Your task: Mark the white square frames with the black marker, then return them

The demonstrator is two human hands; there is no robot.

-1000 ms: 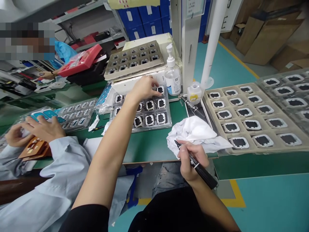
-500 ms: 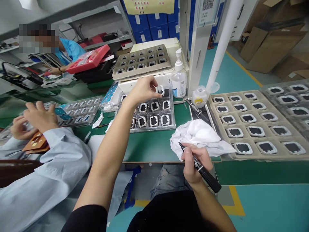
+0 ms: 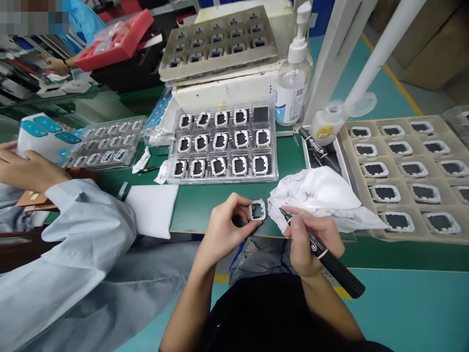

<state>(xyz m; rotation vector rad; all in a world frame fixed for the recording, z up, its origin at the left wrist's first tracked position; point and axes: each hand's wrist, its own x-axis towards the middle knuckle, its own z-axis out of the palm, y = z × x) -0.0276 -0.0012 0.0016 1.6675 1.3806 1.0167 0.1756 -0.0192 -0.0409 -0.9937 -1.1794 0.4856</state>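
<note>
A small silver square frame with rounded corners is pinched between the thumb and fingers of my left hand, above the table's front edge. My right hand grips a black marker pen, its uncapped tip pointing up and left towards the frame, a short gap away. Under and behind the pen lies a crumpled white cloth. Beyond my hands, a clear plastic tray holds rows of similar frames; its far right pocket shows only a black square.
On the right stands a beige tray of frames. A pump bottle, a small white bottle and spare markers stand behind the cloth. A white foam sheet lies left, beside a co-worker's sleeve.
My left hand has drawn back from the clear tray towards me, bringing the silver frame near the marker. My right hand still holds the pen. The view has tilted down.
</note>
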